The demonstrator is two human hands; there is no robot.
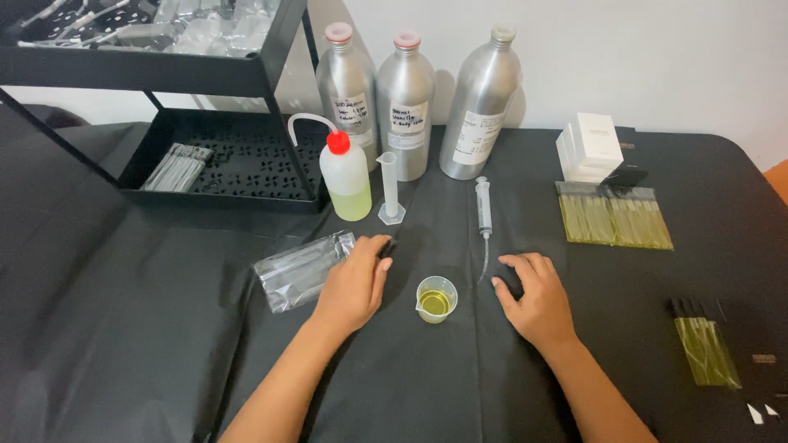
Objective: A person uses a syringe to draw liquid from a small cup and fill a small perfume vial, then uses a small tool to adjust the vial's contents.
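Note:
My left hand (355, 285) rests palm down on the black cloth, its fingertips on the edge of a clear plastic packet (301, 270) and a small dark object (386, 246). My right hand (533, 297) lies palm down with fingers spread, holding nothing, its fingertips close to the tube of a syringe (483, 210). Between the two hands stands a small clear beaker (436, 299) with yellow liquid in it.
A wash bottle (345, 174) with a red cap, a thin measuring cylinder (390, 189) and three aluminium bottles (405, 103) stand at the back. A black tiered rack (230, 156) is at the left. White boxes (589, 144) and packets of yellow-filled vials (611, 215) (704, 344) lie right.

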